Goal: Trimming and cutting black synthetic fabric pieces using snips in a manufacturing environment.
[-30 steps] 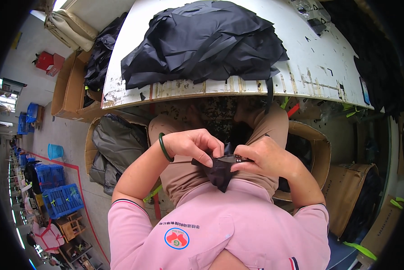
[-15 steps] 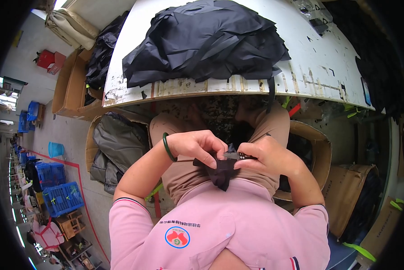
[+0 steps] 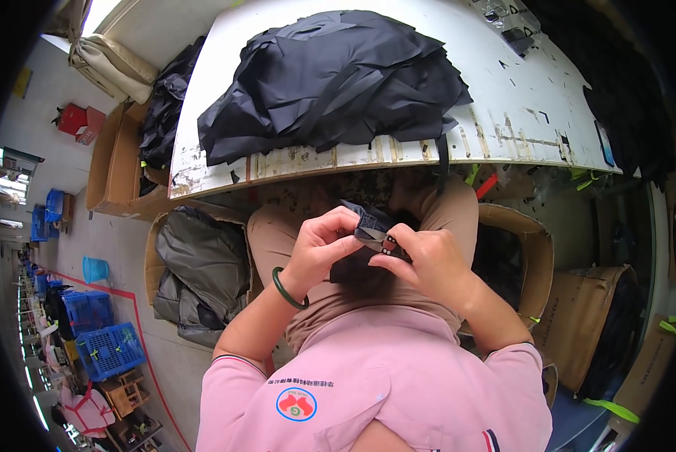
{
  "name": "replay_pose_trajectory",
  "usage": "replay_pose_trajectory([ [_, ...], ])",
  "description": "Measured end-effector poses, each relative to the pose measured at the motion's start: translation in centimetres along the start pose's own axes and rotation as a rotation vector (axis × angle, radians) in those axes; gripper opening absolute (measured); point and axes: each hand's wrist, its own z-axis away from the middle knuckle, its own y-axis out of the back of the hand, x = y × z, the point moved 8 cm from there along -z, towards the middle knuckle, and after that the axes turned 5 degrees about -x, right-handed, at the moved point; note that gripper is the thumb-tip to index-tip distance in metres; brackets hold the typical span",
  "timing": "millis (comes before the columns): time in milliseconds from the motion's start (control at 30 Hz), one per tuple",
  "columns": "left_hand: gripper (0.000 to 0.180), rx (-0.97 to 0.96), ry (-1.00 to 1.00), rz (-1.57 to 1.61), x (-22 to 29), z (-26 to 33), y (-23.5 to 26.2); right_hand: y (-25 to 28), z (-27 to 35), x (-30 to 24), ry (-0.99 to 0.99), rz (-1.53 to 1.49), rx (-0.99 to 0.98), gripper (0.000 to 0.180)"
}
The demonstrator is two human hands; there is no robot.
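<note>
Hands are meeting above the lap: the left hand (image 3: 324, 245) and right hand (image 3: 427, 260) are pinching a small black fabric piece (image 3: 372, 226) between them, grips clamped, below the desk (image 3: 503, 90) edge.

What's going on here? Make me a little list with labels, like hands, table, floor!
left hand: pinches a small black fabric piece over the lap
right hand: holds the same piece from the other side
wrist: green bangle on the left arm
table: white worn table with a heap of black fabric
floor, left: cardboard box with grey fabric; blue crates
</note>
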Motion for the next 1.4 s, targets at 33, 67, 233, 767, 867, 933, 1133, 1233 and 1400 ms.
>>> replay_pose_trajectory([
  [33, 0.007, 0.0, 0.0, -0.001, -0.1, 0.0, 0.1, 0.0, 0.0, 0.0, 0.0, -0.001, 0.001, 0.033],
  [67, 0.009, -0.03, -0.01, -0.018, -0.1, 0.1, 0.1, -0.1, -0.1, 0.3, -0.028, -0.037, -0.025, 0.034],
  [233, 0.011, -0.054, -0.002, -0.04, -0.1, 0.2, 0.0, -0.3, -0.1, 0.7, -0.07, -0.128, -0.08, 0.036],
  [767, 0.012, -0.042, 0.032, -0.141, 0.1, 0.6, -0.1, -0.1, 0.3, 1.1, -0.127, -0.091, -0.092, 0.034],
  [867, 0.012, -0.179, 0.174, -0.061, -0.2, 0.3, -0.1, 0.6, 0.2, 2.3, -0.209, -0.288, -0.174, 0.037],
  [933, 0.011, -0.337, 0.373, 0.075, -0.9, 0.7, -0.5, 0.1, 0.1, 2.4, -0.2, -0.337, -0.358, 0.041],
  [1133, 0.009, -0.614, 0.521, 0.147, -1.8, 1.1, -1.9, -1.1, 0.1, 0.4, 0.019, -0.26, -0.549, 0.043],
  [1233, 0.009, -0.706, 0.57, 0.135, -2.0, 1.5, -2.5, -1.4, 0.0, -0.3, 0.081, -0.23, -0.591, 0.04],
  [1400, 0.005, -0.835, 0.568, 0.138, -2.4, 2.2, -3.4, -1.9, 0.2, -1.3, 0.153, -0.21, -0.624, 0.036],
])
